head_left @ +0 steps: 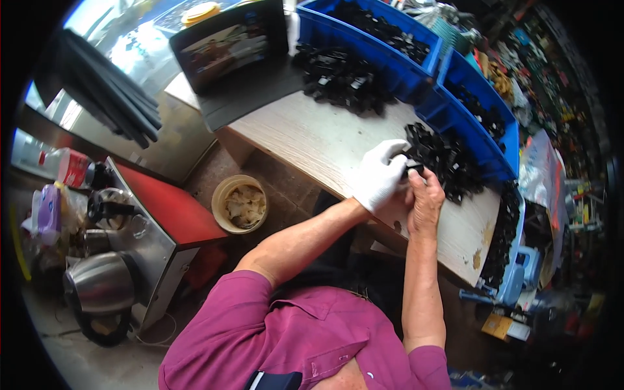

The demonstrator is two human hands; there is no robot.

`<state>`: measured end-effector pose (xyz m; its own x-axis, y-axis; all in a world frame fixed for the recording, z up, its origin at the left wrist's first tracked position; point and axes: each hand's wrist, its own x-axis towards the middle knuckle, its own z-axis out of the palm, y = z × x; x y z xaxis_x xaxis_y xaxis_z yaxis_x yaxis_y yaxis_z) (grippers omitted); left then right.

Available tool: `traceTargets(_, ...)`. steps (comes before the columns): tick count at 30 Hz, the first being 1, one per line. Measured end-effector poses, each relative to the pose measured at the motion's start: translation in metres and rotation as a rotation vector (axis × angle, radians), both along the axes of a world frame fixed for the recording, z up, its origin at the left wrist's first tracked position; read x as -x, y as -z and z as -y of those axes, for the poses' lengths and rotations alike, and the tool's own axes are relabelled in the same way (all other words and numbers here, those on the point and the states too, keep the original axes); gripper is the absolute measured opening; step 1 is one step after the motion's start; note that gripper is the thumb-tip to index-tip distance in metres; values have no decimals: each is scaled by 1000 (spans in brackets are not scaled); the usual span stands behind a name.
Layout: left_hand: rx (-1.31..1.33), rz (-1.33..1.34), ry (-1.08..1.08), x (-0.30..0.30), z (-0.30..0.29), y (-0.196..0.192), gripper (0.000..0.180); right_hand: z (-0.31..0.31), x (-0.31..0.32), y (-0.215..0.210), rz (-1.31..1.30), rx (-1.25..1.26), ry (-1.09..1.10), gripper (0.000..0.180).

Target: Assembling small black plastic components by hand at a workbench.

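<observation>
My left hand [378, 175], in a white glove, and my bare right hand [426, 200] meet above the front part of the pale wooden table [296, 140]. Between their fingertips is a small black part [414, 169], which both hands grip. Its exact shape is mostly covered by the fingers. Just beyond the hands lies a loose pile of similar black parts [439, 156]. A second black heap [344, 78] sits farther back on the table, against a blue bin.
Blue bins [416, 81] of black parts line the table's far side; another bin [510, 260] stands at right. A tablet [227, 49] leans in its dark cover at back left. Left of me are a tub [221, 201], a red-topped cabinet [169, 208] and a steel kettle [104, 283].
</observation>
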<state>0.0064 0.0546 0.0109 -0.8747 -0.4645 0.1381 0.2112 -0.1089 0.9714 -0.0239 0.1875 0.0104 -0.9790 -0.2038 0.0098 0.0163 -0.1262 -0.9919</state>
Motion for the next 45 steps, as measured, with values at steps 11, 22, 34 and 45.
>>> traceTargets(11,229,-6,259,-4,17,0,31,-2,-1,-2,-2,47,46,39)
traceTargets(22,237,-13,240,-3,9,1,29,-2,-2,-1,10,83,63,38)
traceTargets(34,570,-141,80,-16,-9,-2,34,-3,-1,1,1,79,57,33)
traceTargets(45,762,-175,23,-20,-14,1,27,-10,0,11,21,76,13,27)
